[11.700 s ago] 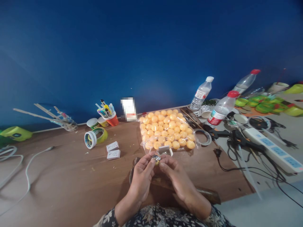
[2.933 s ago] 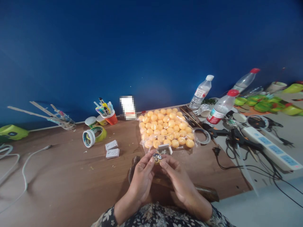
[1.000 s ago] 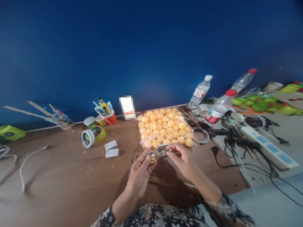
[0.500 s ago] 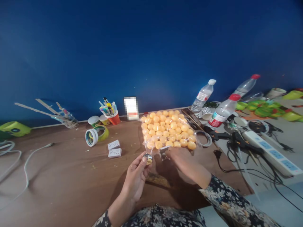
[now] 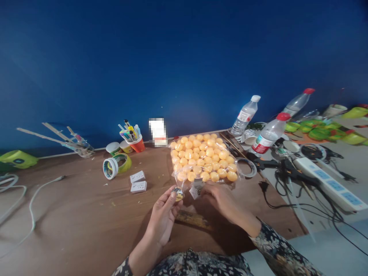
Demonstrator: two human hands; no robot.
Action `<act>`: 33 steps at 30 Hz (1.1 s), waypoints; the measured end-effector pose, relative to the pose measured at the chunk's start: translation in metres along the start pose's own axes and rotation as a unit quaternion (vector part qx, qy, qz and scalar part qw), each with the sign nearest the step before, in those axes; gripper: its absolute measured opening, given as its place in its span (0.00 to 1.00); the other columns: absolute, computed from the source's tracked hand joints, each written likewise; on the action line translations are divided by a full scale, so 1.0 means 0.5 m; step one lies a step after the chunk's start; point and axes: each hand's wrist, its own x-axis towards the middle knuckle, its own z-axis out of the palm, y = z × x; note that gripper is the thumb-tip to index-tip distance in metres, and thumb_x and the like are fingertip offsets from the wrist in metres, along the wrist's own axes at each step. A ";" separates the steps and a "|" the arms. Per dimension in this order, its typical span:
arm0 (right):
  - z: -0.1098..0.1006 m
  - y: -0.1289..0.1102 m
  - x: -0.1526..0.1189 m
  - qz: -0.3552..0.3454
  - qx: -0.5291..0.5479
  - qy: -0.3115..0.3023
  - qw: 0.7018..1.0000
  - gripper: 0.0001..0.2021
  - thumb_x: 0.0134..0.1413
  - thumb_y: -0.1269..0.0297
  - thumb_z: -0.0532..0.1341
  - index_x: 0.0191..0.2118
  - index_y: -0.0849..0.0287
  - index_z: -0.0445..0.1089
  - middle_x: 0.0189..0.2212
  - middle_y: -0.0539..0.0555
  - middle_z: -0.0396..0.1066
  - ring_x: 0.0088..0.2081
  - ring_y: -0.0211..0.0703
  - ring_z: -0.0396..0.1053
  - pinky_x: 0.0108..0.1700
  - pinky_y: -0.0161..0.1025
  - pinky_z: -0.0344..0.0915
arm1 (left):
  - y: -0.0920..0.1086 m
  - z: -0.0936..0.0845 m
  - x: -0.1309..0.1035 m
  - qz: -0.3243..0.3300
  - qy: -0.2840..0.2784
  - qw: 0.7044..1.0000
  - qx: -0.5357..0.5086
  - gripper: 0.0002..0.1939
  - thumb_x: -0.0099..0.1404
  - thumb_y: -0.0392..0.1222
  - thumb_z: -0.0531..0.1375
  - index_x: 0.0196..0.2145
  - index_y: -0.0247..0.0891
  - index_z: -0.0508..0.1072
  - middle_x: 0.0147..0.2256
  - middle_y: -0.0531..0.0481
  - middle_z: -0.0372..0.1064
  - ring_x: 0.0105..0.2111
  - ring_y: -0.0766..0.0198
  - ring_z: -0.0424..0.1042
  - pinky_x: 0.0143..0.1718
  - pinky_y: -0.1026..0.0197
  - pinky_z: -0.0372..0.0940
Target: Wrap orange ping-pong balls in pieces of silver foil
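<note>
My left hand [image 5: 163,214] is closed, its thumb and fingers pinching a shiny round metal piece [image 5: 178,194] that looks like a small dome. To its right, my right hand [image 5: 220,199] has its fingers pressed together at the edge of a small pale, partly see-through packet [image 5: 195,190]. A tiny dark bit shows near those fingertips, too small to name. Just beyond both hands lies a clear plastic bag [image 5: 204,158] full of yellow-orange balls. On the table below the hands is a brown wooden stick [image 5: 194,219], partly in shadow.
Two small white boxes [image 5: 138,186] and rolls of tape [image 5: 110,168] lie left of the hands. A red cup of pens [image 5: 136,144] stands behind them. Plastic bottles [image 5: 267,134], a tape roll [image 5: 247,168], a power strip [image 5: 330,184] and black cables crowd the right side.
My right hand has turned and drawn slightly back, so the pale packet at its fingertips shows more clearly. My left hand keeps its hold on the metal piece, almost unmoved.
</note>
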 end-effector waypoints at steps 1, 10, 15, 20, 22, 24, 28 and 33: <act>0.003 0.004 -0.003 -0.006 0.062 0.005 0.998 0.06 0.58 0.69 0.57 0.33 0.57 0.71 0.33 0.52 0.73 0.36 0.43 0.70 0.38 0.36 0.60 | 0.000 -0.001 0.000 0.001 0.004 1.000 0.000 0.15 0.54 0.37 0.69 0.41 0.34 0.77 0.36 0.47 0.76 0.32 0.68 0.74 0.36 0.68 0.72; 0.029 0.025 -0.019 -0.016 0.160 -0.004 0.987 0.07 0.50 0.76 0.57 0.28 0.58 0.70 0.29 0.50 0.72 0.34 0.43 0.69 0.36 0.34 0.60 | -0.005 0.005 0.002 -0.004 -0.003 1.000 0.017 0.15 0.54 0.38 0.69 0.41 0.33 0.77 0.36 0.48 0.76 0.32 0.69 0.74 0.36 0.68 0.71; 0.017 0.010 -0.025 -0.028 0.124 0.010 0.992 0.09 0.51 0.77 0.56 0.33 0.58 0.70 0.33 0.53 0.74 0.36 0.45 0.70 0.38 0.36 0.61 | -0.003 0.007 0.000 -0.007 -0.004 0.999 0.031 0.15 0.54 0.38 0.69 0.41 0.33 0.77 0.36 0.48 0.76 0.33 0.68 0.73 0.37 0.67 0.71; 0.010 0.007 -0.022 -0.050 0.043 0.017 0.998 0.11 0.51 0.78 0.56 0.37 0.58 0.71 0.37 0.54 0.72 0.39 0.44 0.69 0.39 0.36 0.60 | -0.008 0.015 -0.003 -0.037 -0.039 0.997 0.056 0.17 0.53 0.39 0.69 0.41 0.33 0.78 0.39 0.45 0.77 0.35 0.66 0.74 0.38 0.65 0.71; 0.013 0.008 -0.018 -0.043 -0.023 -0.011 0.999 0.12 0.51 0.77 0.56 0.39 0.56 0.71 0.39 0.54 0.71 0.37 0.43 0.70 0.36 0.35 0.59 | -0.012 0.019 -0.006 -0.054 -0.054 0.994 0.075 0.17 0.53 0.39 0.69 0.41 0.33 0.78 0.39 0.44 0.77 0.35 0.64 0.75 0.38 0.64 0.70; 0.019 0.008 -0.013 -0.020 -0.084 -0.031 0.996 0.11 0.54 0.74 0.57 0.39 0.55 0.72 0.38 0.54 0.71 0.33 0.42 0.70 0.32 0.34 0.57 | -0.015 0.020 -0.009 -0.065 -0.073 0.991 0.090 0.17 0.54 0.40 0.69 0.42 0.33 0.78 0.40 0.43 0.77 0.36 0.63 0.75 0.39 0.64 0.70; 0.031 0.005 -0.004 -0.006 -0.129 -0.027 0.991 0.10 0.57 0.68 0.58 0.43 0.54 0.73 0.39 0.56 0.72 0.35 0.44 0.71 0.32 0.36 0.57 | -0.018 0.021 -0.012 -0.068 -0.095 0.988 0.097 0.19 0.54 0.40 0.69 0.44 0.34 0.78 0.42 0.41 0.77 0.38 0.61 0.75 0.40 0.63 0.69; 0.038 0.008 0.001 0.004 -0.102 0.000 0.995 0.11 0.57 0.67 0.59 0.45 0.54 0.71 0.41 0.57 0.73 0.40 0.47 0.71 0.35 0.36 0.58 | -0.019 0.018 -0.006 -0.065 -0.086 0.989 0.098 0.20 0.54 0.41 0.69 0.45 0.34 0.77 0.46 0.39 0.75 0.40 0.59 0.75 0.42 0.62 0.69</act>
